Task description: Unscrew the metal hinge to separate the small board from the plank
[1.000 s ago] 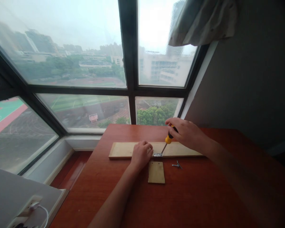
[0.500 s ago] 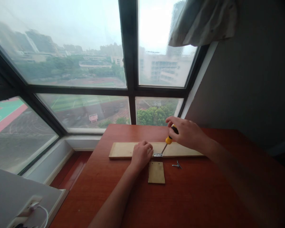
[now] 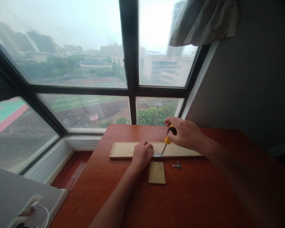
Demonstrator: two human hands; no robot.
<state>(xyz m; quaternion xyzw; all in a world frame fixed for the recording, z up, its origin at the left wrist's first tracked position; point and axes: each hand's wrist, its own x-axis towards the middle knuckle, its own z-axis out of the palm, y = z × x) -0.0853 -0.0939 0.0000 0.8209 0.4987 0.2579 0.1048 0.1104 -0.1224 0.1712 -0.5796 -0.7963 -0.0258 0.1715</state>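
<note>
My right hand is closed around the yellow-and-black handle of a screwdriver. The tool leans to the right, its tip down at the right end of a small silver hinge. That hinge lies along the near edge of a long pale wooden board. With bent fingers, my left hand grips the board just left of the hinge; its fingertips are partly hidden. A small square piece of wood with two holes near its top edge lies just in front of the hinge.
Several loose screws lie right of the small wooden piece. Everything rests on a reddish-brown table. Behind it stand large windows with dark frames. A curtain hangs at upper right, and a white plug sits in a wall socket at lower left.
My right hand has shifted and turned slightly on the screwdriver, and the handle stands a little more upright. My left hand, the board and the hinge keep their places.
</note>
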